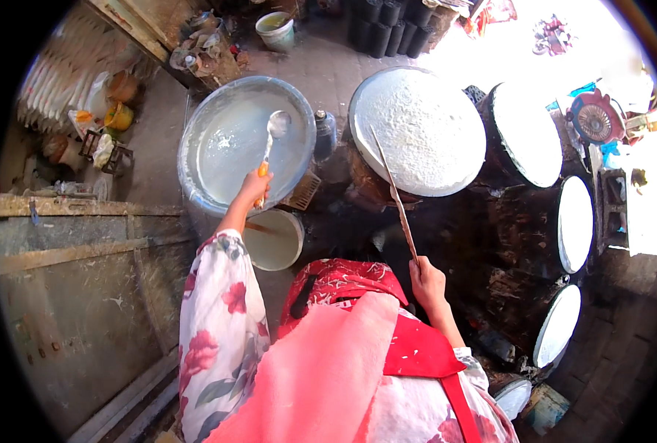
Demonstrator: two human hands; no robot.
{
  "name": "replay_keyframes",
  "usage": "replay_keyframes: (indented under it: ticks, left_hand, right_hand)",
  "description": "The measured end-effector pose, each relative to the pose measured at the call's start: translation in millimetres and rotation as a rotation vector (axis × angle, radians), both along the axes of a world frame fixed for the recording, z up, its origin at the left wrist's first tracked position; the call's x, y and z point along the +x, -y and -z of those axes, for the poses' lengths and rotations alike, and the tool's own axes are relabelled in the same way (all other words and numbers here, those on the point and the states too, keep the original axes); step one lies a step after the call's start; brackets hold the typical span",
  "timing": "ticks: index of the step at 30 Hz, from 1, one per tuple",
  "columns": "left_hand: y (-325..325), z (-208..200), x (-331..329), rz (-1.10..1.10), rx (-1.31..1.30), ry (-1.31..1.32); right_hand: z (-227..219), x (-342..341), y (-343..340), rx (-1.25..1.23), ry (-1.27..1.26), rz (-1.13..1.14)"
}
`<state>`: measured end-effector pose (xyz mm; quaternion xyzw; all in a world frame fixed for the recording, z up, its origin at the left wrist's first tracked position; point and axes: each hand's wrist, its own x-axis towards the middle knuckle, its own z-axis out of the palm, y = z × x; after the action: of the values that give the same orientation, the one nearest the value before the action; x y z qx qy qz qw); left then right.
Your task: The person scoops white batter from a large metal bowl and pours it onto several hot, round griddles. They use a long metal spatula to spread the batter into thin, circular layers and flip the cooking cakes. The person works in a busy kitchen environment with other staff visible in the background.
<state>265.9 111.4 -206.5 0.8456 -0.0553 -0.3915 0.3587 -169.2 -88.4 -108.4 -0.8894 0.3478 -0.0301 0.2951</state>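
Here, the fingers of the left hand [255, 187] wrap around the orange handle of a ladle [269, 148], its bowl over a wide basin [183, 166] of white liquid [221, 151]. The right hand [428, 286] has its fingers closed on a long thin stick [400, 210], extending across a round white surface [435, 133]; contact is unclear.

Basin [184, 166] left, disc [432, 140] right, bottle [325, 139] between; ladle [269, 146] over basin, stick [398, 203] partly over disc; bucket [300, 238] nearer than basin.
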Motion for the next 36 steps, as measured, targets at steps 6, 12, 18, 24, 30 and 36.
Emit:
replay_keyframes:
  ticks: [6, 12, 18, 24, 30, 36]
  left_hand:
    - [-25.1, 64.1, 31.7, 0.576, 0.339, 0.707]
    - [-27.5, -7.2, -44.9, -0.113, -0.042, -0.500]
    - [-9.5, 13.3, -113.5, -0.768, -1.197, -1.352]
    - [-18.7, -58.7, -119.4, -0.870, -1.593, -1.493]
    - [-42.2, -163.3, -105.9, -0.598, -1.632, -1.269]
    - [-78.4, -223.8, -105.2, -0.506, -1.619, -1.024]
  right_hand:
    - [-5.4, 2.5, 24.2, 0.013, -0.031, 0.040]
    - [-3.4, 15.3, 38.3, 0.031, -0.038, 0.039]
    - [12.6, 17.6, 43.2, 0.075, 0.074, 0.073]
    - [11.2, 11.9, 40.3, 0.152, 0.088, 0.224]
    - [60.6, -9.5, 26.0, 0.344, 0.221, 0.411]
    - [40.0, 5.3, 18.6, 0.313, 0.218, 0.372]
